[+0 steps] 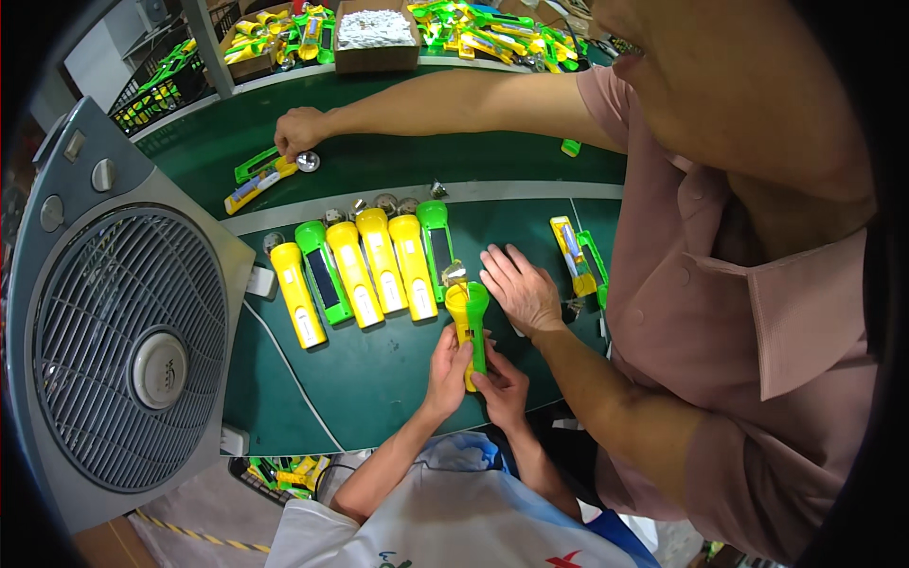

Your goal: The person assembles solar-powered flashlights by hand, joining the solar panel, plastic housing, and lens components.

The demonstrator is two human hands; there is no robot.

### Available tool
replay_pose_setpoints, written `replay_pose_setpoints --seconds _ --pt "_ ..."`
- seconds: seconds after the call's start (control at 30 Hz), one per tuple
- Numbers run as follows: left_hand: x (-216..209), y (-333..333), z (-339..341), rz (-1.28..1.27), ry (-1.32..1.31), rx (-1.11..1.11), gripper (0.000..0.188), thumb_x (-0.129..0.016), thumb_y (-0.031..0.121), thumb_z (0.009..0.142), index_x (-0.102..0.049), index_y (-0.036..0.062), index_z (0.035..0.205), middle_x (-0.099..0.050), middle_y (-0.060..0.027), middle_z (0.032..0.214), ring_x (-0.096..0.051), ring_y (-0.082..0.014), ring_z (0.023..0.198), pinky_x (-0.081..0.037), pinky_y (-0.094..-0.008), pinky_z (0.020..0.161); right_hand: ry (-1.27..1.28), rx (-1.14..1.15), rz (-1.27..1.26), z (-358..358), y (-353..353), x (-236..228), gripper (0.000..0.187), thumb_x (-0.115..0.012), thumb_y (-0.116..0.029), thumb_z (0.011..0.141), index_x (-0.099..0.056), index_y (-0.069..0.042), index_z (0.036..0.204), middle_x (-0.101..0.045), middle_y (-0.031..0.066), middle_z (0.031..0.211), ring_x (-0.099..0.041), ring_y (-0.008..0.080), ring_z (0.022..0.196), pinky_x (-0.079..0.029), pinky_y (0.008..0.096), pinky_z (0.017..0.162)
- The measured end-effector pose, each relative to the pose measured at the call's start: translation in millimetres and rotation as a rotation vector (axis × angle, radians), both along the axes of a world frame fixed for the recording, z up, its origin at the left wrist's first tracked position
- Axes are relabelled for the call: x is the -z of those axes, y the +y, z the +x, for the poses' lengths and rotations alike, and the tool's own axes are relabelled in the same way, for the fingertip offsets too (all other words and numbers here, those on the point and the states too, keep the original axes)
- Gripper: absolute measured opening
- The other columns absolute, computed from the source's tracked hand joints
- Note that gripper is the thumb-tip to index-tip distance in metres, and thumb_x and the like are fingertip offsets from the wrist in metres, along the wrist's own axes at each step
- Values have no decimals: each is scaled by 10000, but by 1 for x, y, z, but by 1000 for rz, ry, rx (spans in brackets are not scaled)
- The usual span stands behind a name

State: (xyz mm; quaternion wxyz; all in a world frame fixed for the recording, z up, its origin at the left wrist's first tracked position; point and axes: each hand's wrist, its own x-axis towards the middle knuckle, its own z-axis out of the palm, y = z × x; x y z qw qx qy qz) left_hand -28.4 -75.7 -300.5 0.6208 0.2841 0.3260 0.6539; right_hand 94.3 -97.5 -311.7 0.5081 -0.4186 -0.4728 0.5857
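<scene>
Between my hands stands a flashlight (468, 322) with one yellow and one green half side by side, its wide end pointing away from me. My left hand (445, 377) is closed around the yellow side. On the green side, the fingers of my right hand (502, 386) grip the lower end. A shiny reflector piece (454, 275) shows at the wide end, apparently loose. Just left of it, several yellow and green flashlights lie in a row, such as this yellow one (411, 270) and a green one (436, 241), with reflectors at their heads.
A co-worker's hand (521, 289) rests flat right of my flashlight; the other hand (301, 131) touches flashlight parts on the green belt (407, 161). A big grey fan (142, 350) stands left. Boxes of parts, one with white pieces (377, 43), line the back. A white cable (294, 379) crosses the table.
</scene>
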Motion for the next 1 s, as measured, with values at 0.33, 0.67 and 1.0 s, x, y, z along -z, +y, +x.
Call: replay_pose_setpoints --seconds 0.33,0.67,1.0 --pt "-3 6 -15 -10 106 -95 393 -387 334 1100 -435 10 1317 -629 -147 1103 -660 -180 834 -561 -302 729 -139 -57 -62 -18 -3 -3 541 -686 62 911 -551 -8 1430 -652 84 1275 -611 71 1041 -528 208 830" --pt "-2 8 -27 -75 118 -90 305 -427 299 1093 -438 22 1220 -614 -119 974 -676 -180 712 -564 -295 619 -555 -37 147 -17 17 -40 341 -615 -95 988 -627 13 1311 -729 168 1096 -712 164 915 -566 296 785" --pt "-2 6 -31 -112 112 -96 273 -446 272 1088 -448 21 1195 -620 -121 931 -655 -176 646 -541 -278 551 -1298 67 430 -33 94 -41 341 -685 -143 902 -671 -96 1240 -635 131 1050 -690 326 816 -569 433 653"
